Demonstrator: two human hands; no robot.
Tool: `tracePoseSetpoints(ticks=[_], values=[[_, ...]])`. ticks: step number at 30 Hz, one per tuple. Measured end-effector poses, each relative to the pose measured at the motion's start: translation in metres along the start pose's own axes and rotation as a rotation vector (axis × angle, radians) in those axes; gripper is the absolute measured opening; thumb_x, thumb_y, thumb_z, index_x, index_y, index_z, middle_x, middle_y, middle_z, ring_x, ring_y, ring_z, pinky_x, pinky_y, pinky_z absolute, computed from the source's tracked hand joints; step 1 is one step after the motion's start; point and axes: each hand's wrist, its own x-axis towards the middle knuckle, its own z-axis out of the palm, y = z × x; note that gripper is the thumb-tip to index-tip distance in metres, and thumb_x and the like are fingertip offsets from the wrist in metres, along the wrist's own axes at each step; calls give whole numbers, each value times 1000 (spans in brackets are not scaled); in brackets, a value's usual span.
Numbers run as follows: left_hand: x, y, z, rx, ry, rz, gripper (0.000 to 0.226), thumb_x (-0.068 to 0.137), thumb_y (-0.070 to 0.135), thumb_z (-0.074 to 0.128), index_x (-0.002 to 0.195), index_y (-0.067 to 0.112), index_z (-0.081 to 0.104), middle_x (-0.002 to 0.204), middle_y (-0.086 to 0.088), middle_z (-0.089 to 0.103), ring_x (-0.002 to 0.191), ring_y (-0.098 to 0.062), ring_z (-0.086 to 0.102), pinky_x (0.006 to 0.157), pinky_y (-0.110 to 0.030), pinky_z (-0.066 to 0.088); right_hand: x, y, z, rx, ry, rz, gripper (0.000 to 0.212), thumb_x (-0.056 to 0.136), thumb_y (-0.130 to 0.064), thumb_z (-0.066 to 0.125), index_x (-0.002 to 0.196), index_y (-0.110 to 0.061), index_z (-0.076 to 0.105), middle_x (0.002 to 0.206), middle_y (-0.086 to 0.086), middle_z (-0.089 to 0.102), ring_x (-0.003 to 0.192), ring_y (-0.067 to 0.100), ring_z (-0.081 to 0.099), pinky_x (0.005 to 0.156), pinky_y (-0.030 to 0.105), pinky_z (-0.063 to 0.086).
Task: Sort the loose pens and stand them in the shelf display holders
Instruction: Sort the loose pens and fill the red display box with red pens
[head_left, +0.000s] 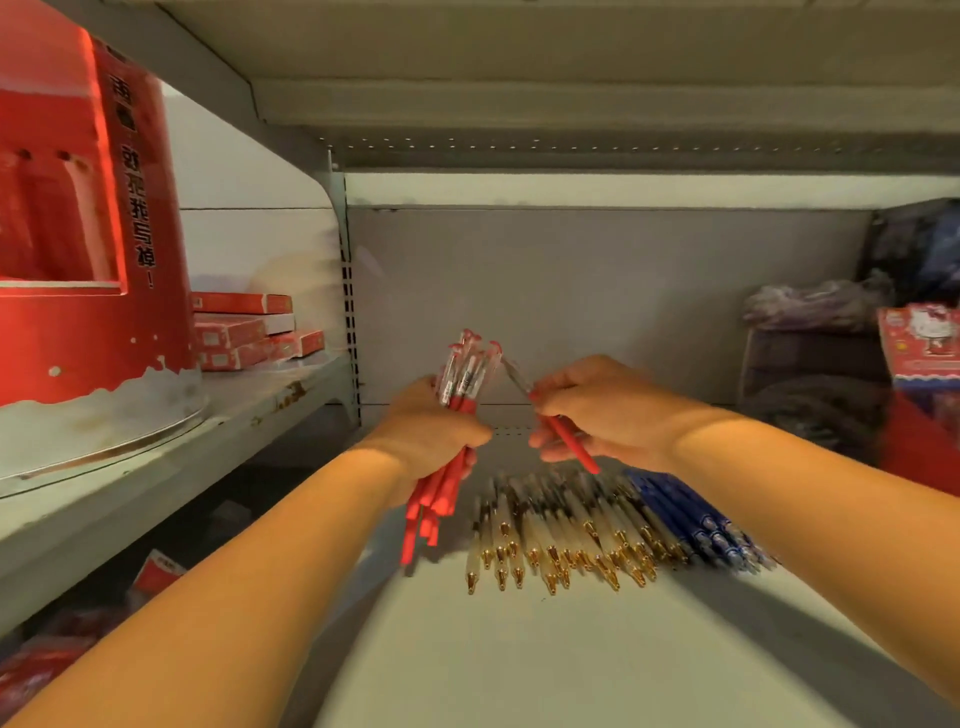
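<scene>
My left hand (434, 434) grips a bundle of several red pens (448, 488), their clear capped ends pointing up and their red barrels hanging below my fist. My right hand (605, 413) pinches a single red pen (563, 435), held slanted with its clear end close to the top of the bundle. Below both hands, on the grey shelf (519, 649), lies a row of several clear pens with gold tips (561, 540). A pile of several blue pens (696, 519) lies right of them.
A tall red display stand (88, 218) sits on the left shelf, with stacked red boxes (249, 330) beside it. At the right stand dark bagged goods (821, 364) and a red cartoon-printed box (922, 343). The shelf back panel is close behind my hands.
</scene>
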Motion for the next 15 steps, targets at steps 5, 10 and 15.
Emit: tracePoseSetpoints(ticks=[5,10,15], values=[[-17,31,41,-243,-138,52,15,84,-4,58,98,2,58,54,-5,60,45,-16,57,47,-24,52,-44,9,-25,420,99,-82,12,96,-3,53,106,-3,59,72,7,56,51,15,50,41,24,39],[-40,60,95,-423,-163,116,12,82,-2,60,94,3,61,56,-7,60,46,-18,56,48,-25,52,-89,22,-64,692,128,-142,12,95,-17,55,94,-6,60,70,5,53,45,11,36,38,22,19],[-68,86,161,-515,-205,230,24,66,4,67,88,5,56,52,-6,55,46,-20,52,46,-28,48,-133,46,-116,808,188,-243,16,99,-20,48,100,-8,58,61,0,50,44,9,42,37,19,27]])
